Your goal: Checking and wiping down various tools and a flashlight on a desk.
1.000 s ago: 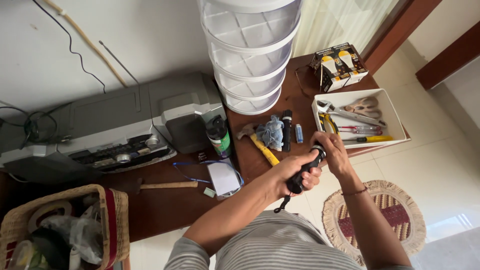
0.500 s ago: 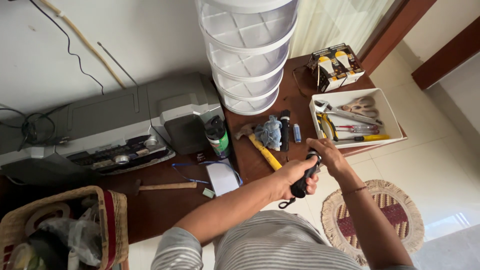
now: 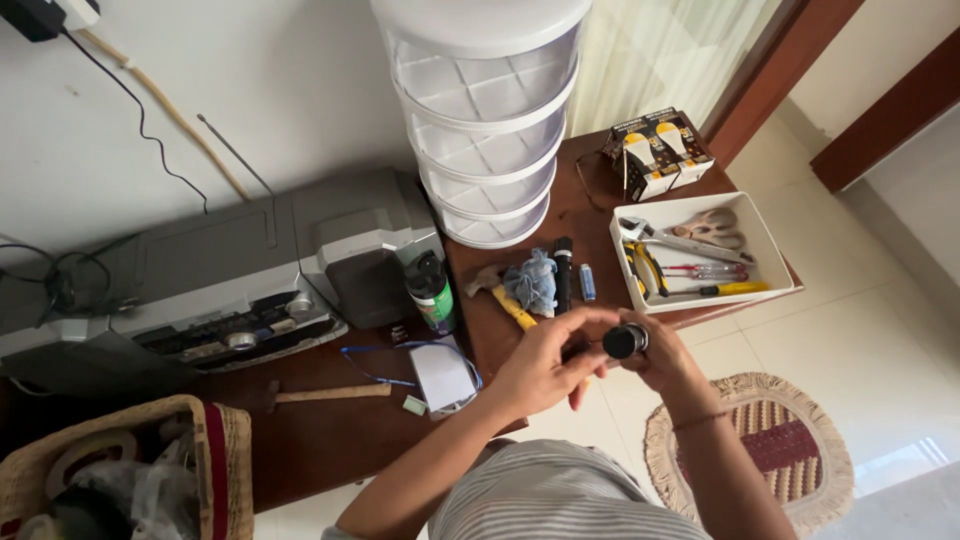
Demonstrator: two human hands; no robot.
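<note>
Just below the centre of the frame, both hands are meeting over the near edge of the brown table (image 3: 330, 440). The right hand (image 3: 665, 362) is curling closed around a black flashlight (image 3: 625, 341), tipping it so that its round end is pointing up toward the camera, which is probably why only that end is showing. The left hand (image 3: 545, 362) is cupping in from the left with fingers loosely bent, its fingertips touching the flashlight's body as if steadying or turning it; whether it is truly gripping cannot be told.

Directly above the hands, a second black flashlight (image 3: 563, 272) is lying on the table beside a small blue battery (image 3: 587, 282), a crumpled blue cloth (image 3: 530, 280) and a yellow-handled hammer (image 3: 505, 295), all within easy reach. To the right of centre, a white tray (image 3: 775, 262) is keeping pliers, screwdrivers, scissors and a wrench together. Two bulb boxes (image 3: 655, 150) are sitting in the upper right, next to a stacked white drawer tower (image 3: 480, 120) at top centre. A grey printer (image 3: 230, 260) is filling the left middle, and a wicker basket (image 3: 225, 460) is sitting in the lower left corner.
</note>
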